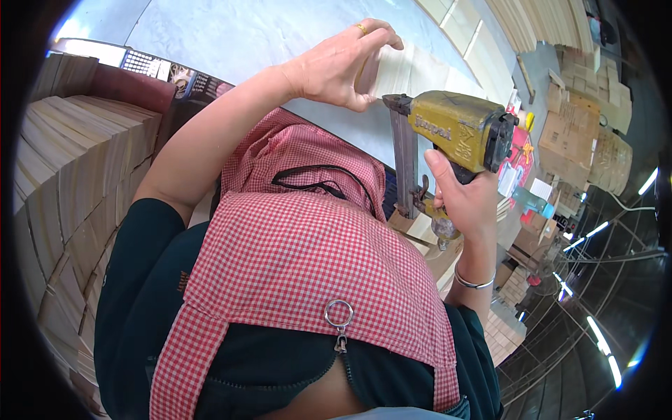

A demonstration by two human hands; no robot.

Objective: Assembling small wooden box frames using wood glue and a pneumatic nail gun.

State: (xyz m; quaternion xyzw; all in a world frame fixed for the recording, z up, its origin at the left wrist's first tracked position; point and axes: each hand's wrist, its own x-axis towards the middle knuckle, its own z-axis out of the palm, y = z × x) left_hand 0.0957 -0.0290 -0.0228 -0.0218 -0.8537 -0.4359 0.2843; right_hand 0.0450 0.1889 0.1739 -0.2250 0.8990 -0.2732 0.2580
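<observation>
My right hand is wrapped round the handle of a scuffed yellow air nail gun with a long dark magazine. The gun's nose points left, at the near edge of a pale wooden piece, possibly a small box; its full shape is partly hidden. Touching or just short of the wood, the nose's exact contact cannot be told. My left hand grips the left end of that piece, with the thumb on the near side and the fingers curled over the far side. The piece is over a pale worktable.
Stacked wooden boards stand close on my left. More pale wooden strips lie along the table's far right. Cardboard boxes are piled on the right, near a clear bottle with a blue-green cap. An air fitting hangs below the gun.
</observation>
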